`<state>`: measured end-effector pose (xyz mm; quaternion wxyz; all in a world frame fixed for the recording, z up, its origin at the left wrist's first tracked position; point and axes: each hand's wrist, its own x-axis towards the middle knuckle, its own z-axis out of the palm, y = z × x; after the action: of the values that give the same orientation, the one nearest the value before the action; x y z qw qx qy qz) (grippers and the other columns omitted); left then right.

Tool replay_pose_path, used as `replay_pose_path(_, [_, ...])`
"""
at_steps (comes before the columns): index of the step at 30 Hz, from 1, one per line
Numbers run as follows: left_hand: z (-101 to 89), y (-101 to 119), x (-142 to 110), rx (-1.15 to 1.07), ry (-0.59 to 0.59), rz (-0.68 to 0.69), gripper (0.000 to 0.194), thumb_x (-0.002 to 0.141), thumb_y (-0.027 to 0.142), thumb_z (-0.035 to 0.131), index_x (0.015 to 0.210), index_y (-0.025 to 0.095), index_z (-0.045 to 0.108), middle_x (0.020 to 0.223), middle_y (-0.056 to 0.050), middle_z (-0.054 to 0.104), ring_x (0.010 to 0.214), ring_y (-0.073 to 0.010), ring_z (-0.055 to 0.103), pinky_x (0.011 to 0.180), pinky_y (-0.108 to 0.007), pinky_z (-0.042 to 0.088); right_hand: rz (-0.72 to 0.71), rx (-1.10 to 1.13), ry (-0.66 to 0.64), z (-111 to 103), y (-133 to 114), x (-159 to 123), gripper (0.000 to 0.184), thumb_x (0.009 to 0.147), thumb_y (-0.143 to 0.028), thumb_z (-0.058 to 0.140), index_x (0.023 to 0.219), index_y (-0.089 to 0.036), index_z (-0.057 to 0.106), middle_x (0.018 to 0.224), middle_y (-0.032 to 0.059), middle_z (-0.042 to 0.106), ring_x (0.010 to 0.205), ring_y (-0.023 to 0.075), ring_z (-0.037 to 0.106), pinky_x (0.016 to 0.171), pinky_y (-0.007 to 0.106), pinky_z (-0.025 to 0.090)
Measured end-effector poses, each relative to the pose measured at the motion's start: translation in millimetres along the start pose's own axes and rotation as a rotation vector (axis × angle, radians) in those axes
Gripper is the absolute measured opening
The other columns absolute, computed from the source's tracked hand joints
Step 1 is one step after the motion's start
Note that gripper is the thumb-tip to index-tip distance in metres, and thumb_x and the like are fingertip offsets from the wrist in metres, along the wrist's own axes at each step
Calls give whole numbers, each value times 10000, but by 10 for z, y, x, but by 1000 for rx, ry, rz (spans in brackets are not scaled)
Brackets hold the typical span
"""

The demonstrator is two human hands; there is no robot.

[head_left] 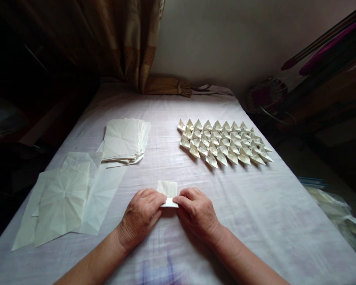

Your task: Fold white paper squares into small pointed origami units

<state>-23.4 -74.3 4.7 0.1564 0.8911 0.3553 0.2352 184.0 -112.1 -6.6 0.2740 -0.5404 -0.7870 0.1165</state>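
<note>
A small piece of white folded paper is held between my two hands near the middle of the cloth-covered surface. Its lower part is doubled over into a narrow flap, while the upper part stands up behind. My left hand pinches the flap's left end with thumb and fingers. At the right end, my right hand grips the paper the same way, thumb on the fold. The fingertips behind the paper are partly hidden. Beyond my right hand, several folded paper boats stand in close rows.
A stack of creased paper squares lies at the back left. Nearer, loose creased sheets overlap on the pale bedsheet. A brown curtain hangs at the far edge. Plastic bags lie beyond the right edge.
</note>
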Motion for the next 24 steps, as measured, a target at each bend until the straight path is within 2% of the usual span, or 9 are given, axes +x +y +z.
replay_pose_path(4, [17, -32, 4, -3, -10, -34, 172, 865, 104, 515, 939, 218, 620, 838, -16, 685, 843, -193, 626, 794, -332, 489, 69, 33, -17, 12, -20, 31, 159, 870, -143, 549, 838, -215, 686, 841, 44, 634, 792, 176, 549, 712, 273, 412])
replay_pose_path(8, [43, -78, 46, 80, 70, -121, 73, 929, 224, 504, 901, 203, 568, 788, -20, 648, 744, -192, 614, 715, -328, 491, 125, -1, -15, 21, -57, 79, 148, 889, -171, 529, 800, -196, 643, 866, 51, 643, 823, 195, 547, 737, 314, 380])
replay_pose_path(11, [72, -110, 87, 136, 111, -175, 105, 945, 281, 501, 987, 198, 548, 786, -20, 638, 734, -199, 612, 715, -333, 492, 172, -29, 26, 60, -77, 107, 175, 910, -208, 525, 756, -188, 604, 885, 54, 642, 840, 205, 538, 768, 348, 352])
replay_pose_path(16, [115, -124, 129, 189, 98, -191, 248, 936, 270, 531, 1160, 164, 520, 781, -18, 621, 739, -210, 610, 733, -346, 482, 252, -2, 84, 124, -86, 122, 170, 899, -221, 557, 735, -195, 590, 939, 51, 642, 906, 211, 536, 817, 362, 332])
replay_pose_path(20, [141, -123, 139, 263, 83, -186, 263, 943, 282, 524, 1175, 159, 519, 798, -33, 628, 744, -219, 596, 720, -350, 474, 271, -15, 113, 143, -82, 146, 187, 892, -229, 567, 709, -198, 587, 916, 44, 647, 890, 201, 538, 809, 351, 325])
replay_pose_path(24, [154, -125, 130, 310, 94, -151, 240, 950, 286, 517, 1148, 154, 542, 901, -72, 653, 814, -234, 595, 762, -374, 486, 284, -31, 127, 152, -73, 177, 204, 884, -236, 581, 684, -198, 586, 880, 37, 644, 867, 198, 537, 794, 349, 317])
